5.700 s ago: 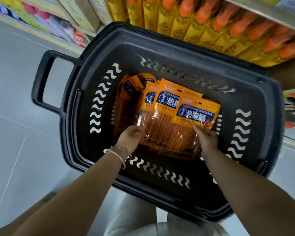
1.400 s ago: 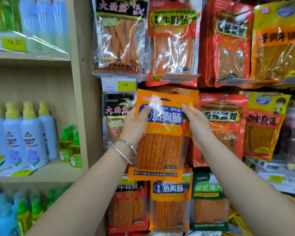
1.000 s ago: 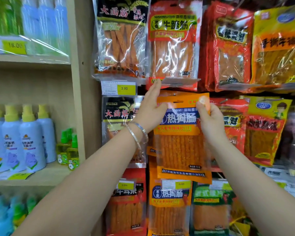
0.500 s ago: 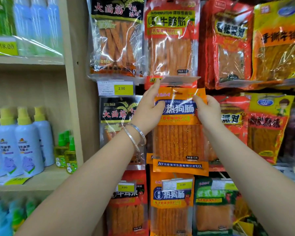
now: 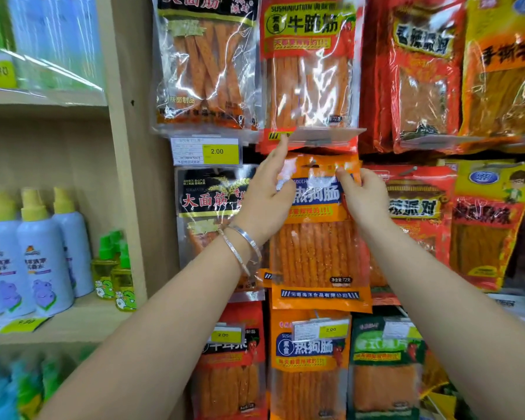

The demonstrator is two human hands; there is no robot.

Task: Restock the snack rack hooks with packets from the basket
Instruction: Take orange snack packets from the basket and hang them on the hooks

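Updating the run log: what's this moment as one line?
phase: hanging | left hand: holds orange plastic snack packet, top-left | right hand: pinches top-right | packet: upright | on hook: cannot tell

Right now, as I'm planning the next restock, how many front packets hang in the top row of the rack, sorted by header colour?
Black-header packet: 1
Red-header packets: 2
Yellow-header packet: 1
Total: 4
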